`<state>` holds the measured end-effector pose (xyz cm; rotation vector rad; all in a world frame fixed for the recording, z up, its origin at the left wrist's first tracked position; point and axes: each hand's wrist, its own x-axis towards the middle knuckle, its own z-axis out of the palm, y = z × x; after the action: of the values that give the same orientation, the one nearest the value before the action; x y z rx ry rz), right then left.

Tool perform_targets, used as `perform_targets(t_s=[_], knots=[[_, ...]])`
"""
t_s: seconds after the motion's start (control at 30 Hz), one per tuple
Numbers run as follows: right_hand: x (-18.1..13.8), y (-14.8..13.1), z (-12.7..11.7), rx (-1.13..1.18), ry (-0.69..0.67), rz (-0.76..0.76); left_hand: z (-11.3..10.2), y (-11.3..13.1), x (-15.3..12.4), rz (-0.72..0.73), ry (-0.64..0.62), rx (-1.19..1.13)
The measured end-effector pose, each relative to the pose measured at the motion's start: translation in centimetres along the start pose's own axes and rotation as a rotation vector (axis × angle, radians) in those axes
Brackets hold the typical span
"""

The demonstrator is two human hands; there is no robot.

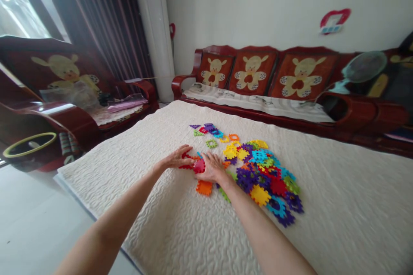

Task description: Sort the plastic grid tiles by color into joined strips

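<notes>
Colourful flat plastic building tiles with toothed edges lie on the cream quilted cover. My left hand [177, 158] is curved over red toothed tiles [186, 162], its fingers closed on their edge. Facing it, my right hand [212, 168] grips a red tile [199, 166] between thumb and fingers. Bits of blue and orange show between the hands, partly hidden by the fingers. Just below my right hand rests an orange tile [204, 187]. Right of it spreads a mixed pile with a purple tile [247, 179] and a yellow tile [260, 195].
Beyond the hands lie a green square frame tile [211, 143] and several small loose tiles. A wooden sofa [254, 111] stands behind the covered surface [155, 124], an armchair [74, 116] at the left. A yellow-rimmed bin [30, 150] is on the floor.
</notes>
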<state>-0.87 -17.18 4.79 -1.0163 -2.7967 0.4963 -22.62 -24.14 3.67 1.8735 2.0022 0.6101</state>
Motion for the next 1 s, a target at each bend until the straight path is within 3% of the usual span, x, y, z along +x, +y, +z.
perform_targets(t_s=[0.1, 0.27, 0.4, 0.53, 0.67, 0.8, 1.0], knots=[[-0.1, 0.3, -0.1, 0.033, 0.067, -0.075, 0.9, 0.7, -1.2, 0.141, -0.014, 0.092], [-0.3, 0.8, 0.3, 0.122, 0.166, -0.101, 1.9, 2.8, -2.0, 0.262, 0.120, 0.209], [-0.5, 1.0, 0.8, 0.176, 0.263, -0.056, 2.5, 5.0, -1.9, 0.234, 0.160, 0.250], [-0.8, 1.2, 0.3, 0.205, 0.297, -0.028, 3.4, 6.7, -1.4, 0.102, 0.192, 0.246], [-1.3, 1.8, -1.5, 0.226, 0.341, -0.009, 4.3, 8.7, 0.2, -0.016, 0.222, 0.144], [-2.4, 3.6, -4.2, 0.223, 0.392, 0.074, 5.4, 11.8, 2.6, -0.051, 0.235, -0.121], [-4.9, 9.0, -8.5, 0.141, 0.464, 0.288, 6.8, 17.5, 5.7, 0.050, 0.123, -0.361]])
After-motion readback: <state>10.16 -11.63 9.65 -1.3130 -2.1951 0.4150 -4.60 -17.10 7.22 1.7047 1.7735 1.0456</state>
